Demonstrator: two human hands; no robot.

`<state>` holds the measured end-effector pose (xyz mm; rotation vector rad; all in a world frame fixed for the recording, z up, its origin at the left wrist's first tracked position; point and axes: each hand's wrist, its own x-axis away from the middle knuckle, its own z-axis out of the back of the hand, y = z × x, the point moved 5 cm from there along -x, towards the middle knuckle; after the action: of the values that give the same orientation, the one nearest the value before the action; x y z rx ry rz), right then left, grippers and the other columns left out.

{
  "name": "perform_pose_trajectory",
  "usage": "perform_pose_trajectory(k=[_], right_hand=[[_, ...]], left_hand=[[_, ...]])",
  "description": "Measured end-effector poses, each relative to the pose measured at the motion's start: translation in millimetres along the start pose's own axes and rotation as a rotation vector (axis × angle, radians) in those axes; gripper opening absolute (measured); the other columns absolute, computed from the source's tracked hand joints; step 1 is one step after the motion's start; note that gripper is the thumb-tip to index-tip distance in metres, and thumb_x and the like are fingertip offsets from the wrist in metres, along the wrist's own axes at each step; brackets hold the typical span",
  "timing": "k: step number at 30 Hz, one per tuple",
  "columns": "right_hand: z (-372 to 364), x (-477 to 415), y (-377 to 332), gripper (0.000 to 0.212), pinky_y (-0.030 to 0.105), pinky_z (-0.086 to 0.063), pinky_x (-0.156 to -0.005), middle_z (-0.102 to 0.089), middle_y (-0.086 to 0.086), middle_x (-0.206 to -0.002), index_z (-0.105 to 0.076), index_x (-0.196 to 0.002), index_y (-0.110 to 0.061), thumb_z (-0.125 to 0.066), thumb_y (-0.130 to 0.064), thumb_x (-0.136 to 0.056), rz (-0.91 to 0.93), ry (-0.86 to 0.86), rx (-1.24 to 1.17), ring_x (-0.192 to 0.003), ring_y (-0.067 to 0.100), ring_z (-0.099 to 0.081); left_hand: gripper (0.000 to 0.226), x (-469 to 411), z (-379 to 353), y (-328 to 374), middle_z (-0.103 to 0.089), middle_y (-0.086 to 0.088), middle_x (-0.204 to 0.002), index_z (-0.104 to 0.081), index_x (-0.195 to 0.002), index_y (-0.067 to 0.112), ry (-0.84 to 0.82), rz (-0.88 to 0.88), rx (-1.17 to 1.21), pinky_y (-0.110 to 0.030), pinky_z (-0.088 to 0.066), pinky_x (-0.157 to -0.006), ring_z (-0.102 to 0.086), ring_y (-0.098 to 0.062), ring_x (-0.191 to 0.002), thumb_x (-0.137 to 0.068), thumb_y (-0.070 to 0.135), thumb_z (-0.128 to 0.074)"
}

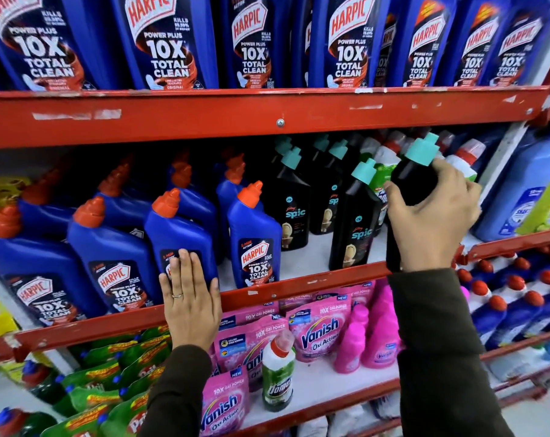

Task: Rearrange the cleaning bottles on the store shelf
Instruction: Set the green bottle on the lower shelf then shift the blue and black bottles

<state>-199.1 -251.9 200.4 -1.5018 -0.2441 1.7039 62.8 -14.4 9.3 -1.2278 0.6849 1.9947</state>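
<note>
A: Where was your right hand?

B: You had it wrapped round a black bottle with a teal cap, at the front right of the middle shelf. Your fingers curled over the far side of the neck, just under the cap, and your thumb pressed the near side, so the bottle was gripped between them. It stood nearly upright, its base hidden behind your wrist and the shelf lip

A: And what sat by those fingers?

B: Just left of your thumb stood another black Spic bottle, close to the one you held; whether they touched, I couldn't tell. Behind your fingertips were white bottles with red caps

A: The left hand?

B: You laid it flat, palm forward, on the label of a blue Harpic bottle at the shelf's front edge. Your fingers were straight and held close together, pointing up, with the thumb set a little apart to the right. There was a ring on one finger. It gripped nothing, only rested against the bottle

A: Neighbours there?

B: Right of your thumb stood a smaller Harpic bottle with an orange cap, slightly apart from the one you touched. Left of your fingers another Harpic bottle stood just beside it. Below your wrist were pink Vanish pouches
</note>
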Motion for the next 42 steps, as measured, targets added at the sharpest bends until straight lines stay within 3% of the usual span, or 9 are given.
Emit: perform_pose_trajectory(k=[5,8,17,24,29,34,37,40,42], right_hand=[[8.0,13.2,-27.6,0.067,0.043,-0.052,-0.098,-0.073,0.000,-0.113,-0.068,-0.123,-0.017,-0.079,-0.058,-0.072,-0.041,-0.155,-0.175,-0.111,0.026,-0.062],[-2.0,22.8,-44.9,0.060,0.043,-0.056,-0.095,-0.074,-0.004,-0.107,-0.070,-0.115,-0.018,-0.084,-0.055,-0.070,-0.054,-0.204,-0.274,-0.103,0.018,-0.069],[-50.3,57.6,-61.9,0.066,0.037,-0.054,-0.095,-0.072,0.000,-0.119,-0.066,-0.119,-0.019,-0.087,-0.055,-0.068,0.009,-0.307,-0.203,-0.117,0.021,-0.065],[-70.7,60.7,-57.8,0.073,0.041,-0.055,-0.093,-0.072,-0.002,-0.126,-0.065,-0.128,-0.019,-0.084,-0.060,-0.070,0.019,-0.350,-0.102,-0.121,0.023,-0.064],[-77.2,60.1,-59.7,0.076,0.041,-0.052,-0.099,-0.067,0.003,-0.134,-0.061,-0.135,-0.016,-0.084,-0.054,-0.074,0.018,-0.406,-0.138,-0.128,0.025,-0.059],[-63.2,103.8,-49.7,0.073,0.012,-0.034,-0.105,-0.045,0.009,-0.134,-0.044,-0.135,-0.008,-0.084,-0.034,-0.079,0.087,-0.294,-0.308,-0.124,0.019,-0.046],[-71.4,162.5,-27.4,0.067,0.005,-0.031,-0.097,-0.040,0.003,-0.123,-0.042,-0.126,-0.012,-0.082,-0.042,-0.082,0.059,-0.492,-0.297,-0.112,0.014,-0.041],[-92.8,230.7,10.3,0.080,0.024,-0.044,-0.100,-0.036,0.000,-0.117,-0.036,-0.123,-0.017,-0.084,-0.056,-0.072,-0.036,-0.792,-0.101,-0.110,0.016,-0.041],[-102.3,267.4,34.6,0.089,0.036,-0.048,-0.101,-0.037,0.002,-0.116,-0.035,-0.122,-0.014,-0.090,-0.051,-0.064,-0.153,-0.923,-0.023,-0.113,0.021,-0.043]], left_hand=[[0.065,-0.7,-0.2,-0.5,0.016,-0.006,-0.173,0.009,-0.165,0.009,0.000,0.005,0.006,-0.041,0.008,-0.131,0.013,-0.020,-0.160,-0.113,0.037,-0.017],[0.065,-1.2,0.8,0.1,0.015,-0.006,-0.173,0.009,-0.165,0.009,-0.005,0.010,0.013,-0.041,0.008,-0.131,0.013,-0.021,-0.160,-0.113,0.037,-0.017],[0.078,-0.5,1.6,-0.4,0.014,-0.008,-0.173,0.007,-0.165,0.007,0.014,0.000,-0.011,-0.042,0.005,-0.131,0.011,-0.022,-0.160,-0.104,0.030,-0.035],[0.065,0.1,0.0,-1.2,0.014,-0.009,-0.172,0.008,-0.165,0.006,0.004,-0.012,-0.009,-0.043,0.006,-0.131,0.012,-0.023,-0.160,-0.112,0.035,-0.018],[0.065,1.0,-1.8,-1.9,0.014,-0.009,-0.173,0.007,-0.165,0.006,0.009,-0.009,-0.005,-0.044,0.005,-0.131,0.011,-0.023,-0.161,-0.113,0.035,-0.019],[0.065,0.7,-2.1,-1.8,0.017,-0.008,-0.172,0.009,-0.165,0.007,0.006,-0.007,-0.007,-0.044,0.006,-0.131,0.013,-0.023,-0.160,-0.113,0.036,-0.019],[0.066,0.1,-2.5,-1.9,0.019,-0.007,-0.172,0.009,-0.165,0.007,-0.005,0.000,-0.010,-0.044,0.007,-0.130,0.015,-0.022,-0.160,-0.113,0.035,-0.021],[0.066,2.1,-2.0,-2.0,0.021,-0.005,-0.171,0.011,-0.164,0.009,-0.011,0.005,-0.014,-0.043,0.008,-0.130,0.016,-0.021,-0.160,-0.113,0.034,-0.022],[0.067,2.5,-1.2,-1.8,0.022,-0.005,-0.171,0.012,-0.164,0.009,-0.019,0.016,-0.011,-0.043,0.008,-0.130,0.017,-0.020,-0.159,-0.113,0.034,-0.023]])
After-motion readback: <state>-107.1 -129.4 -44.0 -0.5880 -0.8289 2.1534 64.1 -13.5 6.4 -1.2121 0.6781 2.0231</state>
